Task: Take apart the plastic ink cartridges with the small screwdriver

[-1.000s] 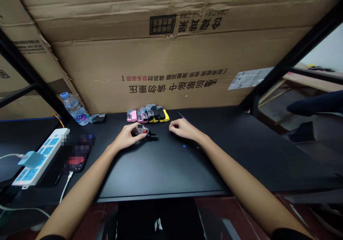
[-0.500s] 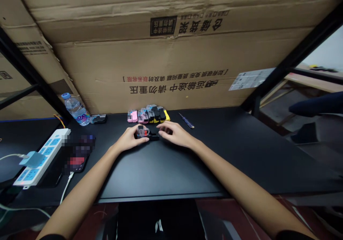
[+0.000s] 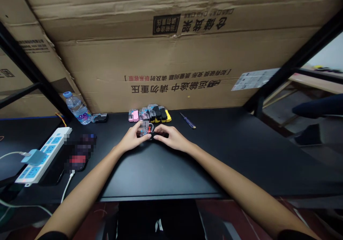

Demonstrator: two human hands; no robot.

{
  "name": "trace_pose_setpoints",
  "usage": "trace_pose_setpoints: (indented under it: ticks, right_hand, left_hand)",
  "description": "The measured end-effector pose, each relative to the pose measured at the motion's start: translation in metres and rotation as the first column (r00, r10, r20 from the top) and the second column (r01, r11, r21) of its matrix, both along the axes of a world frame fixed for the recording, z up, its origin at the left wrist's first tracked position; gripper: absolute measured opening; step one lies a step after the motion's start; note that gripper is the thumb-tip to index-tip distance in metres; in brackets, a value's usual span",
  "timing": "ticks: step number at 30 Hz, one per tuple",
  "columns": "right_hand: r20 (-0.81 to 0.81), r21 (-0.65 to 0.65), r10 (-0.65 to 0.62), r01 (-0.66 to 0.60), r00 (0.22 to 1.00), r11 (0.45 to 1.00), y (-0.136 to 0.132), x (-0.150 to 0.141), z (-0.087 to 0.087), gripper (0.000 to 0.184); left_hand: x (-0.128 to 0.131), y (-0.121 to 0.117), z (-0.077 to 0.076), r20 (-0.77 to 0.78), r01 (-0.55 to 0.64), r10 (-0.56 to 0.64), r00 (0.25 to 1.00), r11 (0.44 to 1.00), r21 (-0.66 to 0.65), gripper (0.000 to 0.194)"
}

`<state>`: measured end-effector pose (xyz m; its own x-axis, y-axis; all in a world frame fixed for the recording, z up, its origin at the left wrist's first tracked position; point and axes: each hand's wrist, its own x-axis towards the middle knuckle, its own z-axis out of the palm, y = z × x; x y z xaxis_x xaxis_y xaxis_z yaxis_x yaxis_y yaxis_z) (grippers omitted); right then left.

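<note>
Left of the screwdriver [image 3: 188, 121], the left hand [image 3: 131, 138] grasps the clear-and-black device [image 3: 145, 128] and the right hand [image 3: 173, 138] pinches its black end [image 3: 153, 135], best with even, gentle pressure.

Brown cardboard [image 3: 150, 54] behind a black tabletop [image 3: 241, 154], above reddish flooring [image 3: 253, 215].

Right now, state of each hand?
Left hand: closed on the clear-and-black device.
Right hand: fingers curled at its black end; firm grip can't be told.
</note>
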<state>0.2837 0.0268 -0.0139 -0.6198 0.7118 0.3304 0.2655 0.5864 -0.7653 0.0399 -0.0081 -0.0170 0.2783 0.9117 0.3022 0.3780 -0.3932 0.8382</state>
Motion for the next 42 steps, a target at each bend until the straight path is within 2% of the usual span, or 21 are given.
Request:
trace_pose_setpoints:
  ticks: [3, 5, 9, 12, 14, 15, 18, 20, 22, 25, 28, 31, 33, 37, 40, 42]
  right_hand:
    - [0.022, 0.048, -0.011, 0.010, 1.000, 0.999, -0.001, -0.001, -0.001, 0.026]
    - [0.032, 0.112, -0.053, 0.049, 0.998, 0.992, 0.005, 0.003, 0.000, 0.026]
    - [0.056, 0.244, -0.294, 0.272, 0.954, 0.931, 0.030, 0.031, 0.006, 0.029]
    - [0.139, 0.312, -0.538, 0.479, 0.832, 0.821, 0.049, 0.061, 0.013, 0.033]
    - [0.262, 0.357, -0.669, 0.574, 0.696, 0.737, 0.058, 0.079, 0.017, 0.040]
    - [0.352, 0.363, -0.701, 0.599, 0.620, 0.713, 0.061, 0.086, 0.018, 0.047]
    - [0.635, 0.308, -0.636, 0.610, 0.440, 0.730, 0.065, 0.098, 0.021, 0.062]
    - [0.722, 0.261, -0.567, 0.603, 0.396, 0.754, 0.064, 0.099, 0.023, 0.063]
    - [0.710, 0.234, -0.559, 0.606, 0.428, 0.760, 0.062, 0.099, 0.027, 0.058]
    - [0.543, 0.166, -0.586, 0.607, 0.601, 0.777, 0.060, 0.096, 0.033, 0.038]
    - [0.201, 0.021, -0.609, 0.618, 0.767, 0.786, 0.059, 0.088, 0.039, 0.031]
    - [-0.167, -0.150, -0.548, 0.528, 0.820, 0.836, 0.054, 0.074, 0.043, 0.032]
    - [-0.313, -0.180, -0.439, 0.401, 0.842, 0.898, 0.046, 0.061, 0.046, 0.031]
    - [-0.362, -0.114, -0.289, 0.266, 0.886, 0.957, 0.023, 0.036, 0.050, 0.038]
    - [-0.352, -0.116, -0.271, 0.246, 0.896, 0.962, 0.005, 0.022, 0.050, 0.030]
    - [-0.329, -0.137, -0.256, 0.222, 0.909, 0.965, -0.004, 0.015, 0.050, 0.033]
  left_hand:
    - [0.002, -0.002, 0.003, 0.054, 0.055, -0.052, 0.997, 0.997, -0.051, 0.043]
    - [0.003, -0.003, 0.005, 0.036, 0.036, -0.034, 0.999, 0.998, -0.055, 0.043]
    - [0.001, -0.003, 0.007, -0.025, -0.018, 0.017, 1.000, 0.998, -0.060, 0.042]
    - [-0.002, -0.003, 0.007, -0.082, -0.056, 0.052, 0.995, 0.997, -0.043, 0.040]
    - [-0.003, -0.004, 0.008, -0.121, -0.054, 0.048, 0.991, 0.998, -0.045, 0.036]
    - [-0.004, -0.004, 0.009, -0.134, -0.046, 0.038, 0.990, 0.998, -0.051, 0.034]
    - [-0.005, -0.005, 0.011, -0.144, -0.019, 0.010, 0.990, 0.998, -0.067, 0.030]
    - [-0.006, -0.006, 0.012, -0.138, -0.010, -0.001, 0.990, 0.997, -0.077, 0.030]
    - [-0.006, -0.006, 0.011, -0.126, -0.006, -0.006, 0.992, 0.996, -0.089, 0.032]
    - [-0.005, -0.005, 0.009, -0.095, 0.001, -0.011, 0.995, 0.994, -0.108, 0.040]
    - [-0.001, -0.004, 0.006, -0.041, -0.001, -0.004, 0.999, 0.994, -0.113, 0.049]
    - [0.003, -0.004, 0.005, 0.032, 0.016, -0.013, 0.999, 0.992, -0.127, 0.054]
    - [0.004, -0.004, 0.006, 0.079, 0.061, -0.049, 0.996, 0.986, -0.155, 0.054]
    - [0.003, -0.004, 0.008, 0.052, 0.100, -0.093, 0.994, 0.985, -0.143, 0.052]
    - [0.001, -0.003, 0.007, 0.057, 0.128, -0.121, 0.991, 0.983, -0.131, 0.055]
    - [0.001, -0.003, 0.006, 0.074, 0.136, -0.126, 0.989, 0.981, -0.139, 0.055]
